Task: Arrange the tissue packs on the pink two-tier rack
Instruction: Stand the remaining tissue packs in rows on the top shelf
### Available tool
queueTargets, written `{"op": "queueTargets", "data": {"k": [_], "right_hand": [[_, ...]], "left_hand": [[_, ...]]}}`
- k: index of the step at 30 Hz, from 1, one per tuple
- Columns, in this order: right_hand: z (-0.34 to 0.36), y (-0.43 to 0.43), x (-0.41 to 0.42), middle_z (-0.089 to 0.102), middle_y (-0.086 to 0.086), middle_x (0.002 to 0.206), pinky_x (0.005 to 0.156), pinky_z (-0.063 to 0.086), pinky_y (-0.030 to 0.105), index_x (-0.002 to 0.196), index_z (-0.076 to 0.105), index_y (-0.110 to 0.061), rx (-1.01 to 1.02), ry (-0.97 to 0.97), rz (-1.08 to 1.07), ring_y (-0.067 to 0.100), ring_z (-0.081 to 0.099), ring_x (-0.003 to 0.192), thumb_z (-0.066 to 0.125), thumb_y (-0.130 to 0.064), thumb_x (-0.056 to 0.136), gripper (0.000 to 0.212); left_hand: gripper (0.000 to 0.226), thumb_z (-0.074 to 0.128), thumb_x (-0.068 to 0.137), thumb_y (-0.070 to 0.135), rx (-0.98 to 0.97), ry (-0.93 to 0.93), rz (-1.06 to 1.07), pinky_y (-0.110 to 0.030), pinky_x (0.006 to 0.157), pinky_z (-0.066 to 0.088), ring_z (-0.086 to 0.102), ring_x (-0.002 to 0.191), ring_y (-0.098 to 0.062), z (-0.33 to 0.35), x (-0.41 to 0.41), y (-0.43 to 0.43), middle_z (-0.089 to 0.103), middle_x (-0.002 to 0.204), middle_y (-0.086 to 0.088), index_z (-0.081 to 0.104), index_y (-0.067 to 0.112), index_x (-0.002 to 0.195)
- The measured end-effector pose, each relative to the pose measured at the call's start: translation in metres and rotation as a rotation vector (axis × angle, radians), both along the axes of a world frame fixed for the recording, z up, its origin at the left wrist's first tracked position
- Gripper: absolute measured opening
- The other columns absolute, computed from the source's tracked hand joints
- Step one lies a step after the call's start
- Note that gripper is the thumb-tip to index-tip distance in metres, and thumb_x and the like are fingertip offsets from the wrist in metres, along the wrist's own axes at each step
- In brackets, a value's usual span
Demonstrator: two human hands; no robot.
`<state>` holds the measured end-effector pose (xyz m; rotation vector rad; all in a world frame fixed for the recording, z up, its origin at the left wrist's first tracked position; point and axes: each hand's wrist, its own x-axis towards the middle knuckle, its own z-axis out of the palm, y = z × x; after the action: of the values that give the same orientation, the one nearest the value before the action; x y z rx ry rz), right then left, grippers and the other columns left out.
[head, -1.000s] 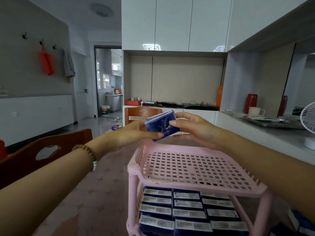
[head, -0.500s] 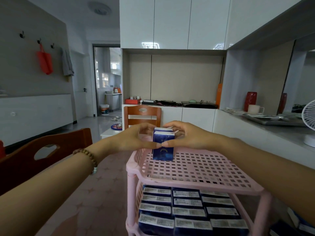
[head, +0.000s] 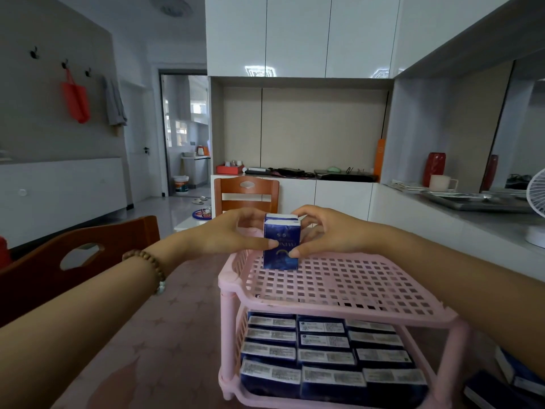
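Observation:
The pink two-tier rack [head: 336,296] stands on the table in front of me. Dark blue tissue packs [head: 281,245] stand upright at the far left corner of its top shelf; there look to be two, one behind the other. My left hand [head: 236,233] pinches them from the left and my right hand [head: 323,231] from the right. Both thumbs press on the front face. The lower shelf is filled with several rows of blue tissue packs [head: 326,357] lying with their white labels up.
More blue packs [head: 513,379] lie on the table at the lower right. A wooden chair [head: 246,193] stands behind the rack and another chair back [head: 79,252] at the left. A white counter with a fan [head: 536,196] runs along the right.
The packs were held tilted in the air above the rack. Both hands have turned them upright and lowered them onto the far left corner of the top shelf.

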<state>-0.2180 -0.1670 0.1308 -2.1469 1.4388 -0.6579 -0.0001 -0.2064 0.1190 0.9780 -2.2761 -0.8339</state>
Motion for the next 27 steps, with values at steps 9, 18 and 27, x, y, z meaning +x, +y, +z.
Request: {"op": "queueTargets", "data": {"k": [9, 18, 27], "right_hand": [[0.029, 0.042, -0.001, 0.043, -0.01, 0.127, 0.073, 0.042, 0.013, 0.138, 0.031, -0.03, -0.069, 0.039, -0.089, 0.013, 0.054, 0.109, 0.071, -0.038, 0.077, 0.073], [0.04, 0.151, 0.02, 0.045, -0.02, 0.128, 0.088, 0.046, 0.023, 0.124, 0.042, -0.041, -0.143, 0.094, 0.014, 0.003, 0.054, 0.11, 0.064, -0.051, 0.071, 0.058], [-0.056, 0.224, 0.031, 0.05, -0.024, 0.125, 0.097, 0.045, 0.023, 0.112, 0.049, -0.048, 0.125, 0.062, 0.072, -0.001, 0.052, 0.115, 0.065, -0.054, 0.065, 0.05]], "left_hand": [[0.062, 0.058, 0.083, 0.041, -0.013, -0.076, 0.104, -0.015, 0.086, 0.039, 0.042, 0.118, -0.008, 0.021, 0.017, 0.039, 0.045, 0.129, 0.008, 0.035, 0.022, 0.137], [0.09, 0.048, 0.061, 0.082, 0.036, -0.376, 0.068, -0.032, 0.11, 0.024, 0.021, 0.135, -0.005, -0.004, 0.078, 0.16, 0.012, 0.153, 0.017, 0.012, 0.051, 0.138], [0.09, 0.039, 0.067, 0.083, 0.062, -0.626, 0.128, -0.029, 0.112, 0.022, 0.021, 0.139, -0.007, -0.11, 0.129, 0.242, 0.017, 0.154, 0.015, 0.013, 0.044, 0.144]]}}
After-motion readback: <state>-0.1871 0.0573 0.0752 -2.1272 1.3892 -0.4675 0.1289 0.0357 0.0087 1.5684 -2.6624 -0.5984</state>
